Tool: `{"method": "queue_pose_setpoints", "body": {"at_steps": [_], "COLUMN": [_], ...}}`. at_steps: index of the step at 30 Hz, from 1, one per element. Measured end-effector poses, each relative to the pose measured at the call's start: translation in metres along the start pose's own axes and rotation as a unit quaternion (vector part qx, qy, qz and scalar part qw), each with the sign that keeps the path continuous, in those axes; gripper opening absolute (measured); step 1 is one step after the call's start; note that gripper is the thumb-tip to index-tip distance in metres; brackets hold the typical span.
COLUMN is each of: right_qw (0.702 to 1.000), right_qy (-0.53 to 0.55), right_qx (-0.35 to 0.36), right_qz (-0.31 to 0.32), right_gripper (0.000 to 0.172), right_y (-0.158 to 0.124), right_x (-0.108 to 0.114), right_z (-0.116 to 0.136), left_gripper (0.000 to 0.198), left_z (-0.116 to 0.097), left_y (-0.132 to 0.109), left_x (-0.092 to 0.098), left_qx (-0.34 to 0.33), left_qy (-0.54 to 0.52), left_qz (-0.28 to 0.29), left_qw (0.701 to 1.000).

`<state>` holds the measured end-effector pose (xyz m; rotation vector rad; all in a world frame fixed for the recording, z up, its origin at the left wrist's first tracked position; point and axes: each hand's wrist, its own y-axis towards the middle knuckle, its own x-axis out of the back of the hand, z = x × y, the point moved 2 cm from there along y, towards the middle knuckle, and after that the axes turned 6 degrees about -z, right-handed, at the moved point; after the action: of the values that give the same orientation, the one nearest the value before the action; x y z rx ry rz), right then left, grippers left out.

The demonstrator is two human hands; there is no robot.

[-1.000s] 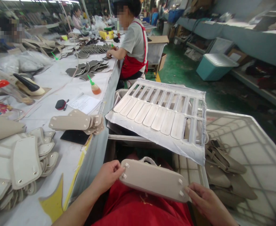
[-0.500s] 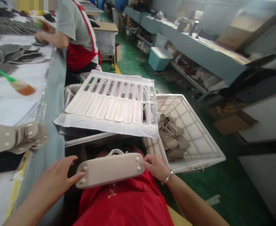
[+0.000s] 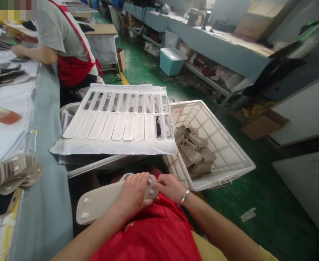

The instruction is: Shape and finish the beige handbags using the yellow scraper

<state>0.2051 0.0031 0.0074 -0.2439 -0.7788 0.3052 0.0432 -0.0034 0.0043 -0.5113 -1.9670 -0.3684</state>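
A long beige panel (image 3: 102, 201) with rounded ends and small white tabs at both ends lies across my lap, over the red apron (image 3: 159, 224). My left hand (image 3: 133, 192) is wrapped over the panel near its right end. At that end's edge my right hand (image 3: 168, 186) pinches the rim with thumb and forefinger, close to the white tabs. Behind the panel a pale slotted board (image 3: 115, 146) holds a row of light strips. Similar tabbed panels (image 3: 12, 174) are piled on the table at the left.
A white crate (image 3: 224, 141) holding beige folded pieces (image 3: 200, 152) stands right of the board. The table edge (image 3: 46, 152) runs along my left, with a brush (image 3: 4, 114) on it. Another person (image 3: 64, 43) works farther up. A teal bin (image 3: 172, 61) sits on the green floor.
My left hand has moved right, from the panel's left end to grip near its right end. The panel has shifted left and tilts more. The view has turned slightly right.
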Motion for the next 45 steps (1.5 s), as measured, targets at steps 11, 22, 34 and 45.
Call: {"method": "queue_pose_setpoints", "body": {"at_steps": [11,22,34,45], "right_qw": [1.0,0.995,0.998,0.983], "right_qy": [-0.023,-0.094,0.029,0.177], "right_qx": [0.014,0.025,-0.007,-0.022], "right_qz": [0.001,-0.002,-0.046,0.047], "right_gripper": [0.019,0.02,0.02,0.033], "right_y": [0.004,0.0,-0.003,0.004], "right_x": [0.007,0.01,-0.006,-0.023], "right_z": [0.001,0.006,-0.01,-0.022], "left_gripper": [0.064,0.074,0.071,0.075], "left_z": [-0.006,-0.005,-0.007,-0.01], "left_y": [0.005,0.002,0.001,-0.05], "left_x": [0.002,-0.003,-0.001,0.022], "left_qx": [0.009,-0.012,-0.014,-0.1], "left_qy": [-0.004,0.024,0.024,0.033], "left_qz": [0.003,-0.018,-0.017,-0.101], "left_qw": [1.0,0.999,0.999,0.989]}}
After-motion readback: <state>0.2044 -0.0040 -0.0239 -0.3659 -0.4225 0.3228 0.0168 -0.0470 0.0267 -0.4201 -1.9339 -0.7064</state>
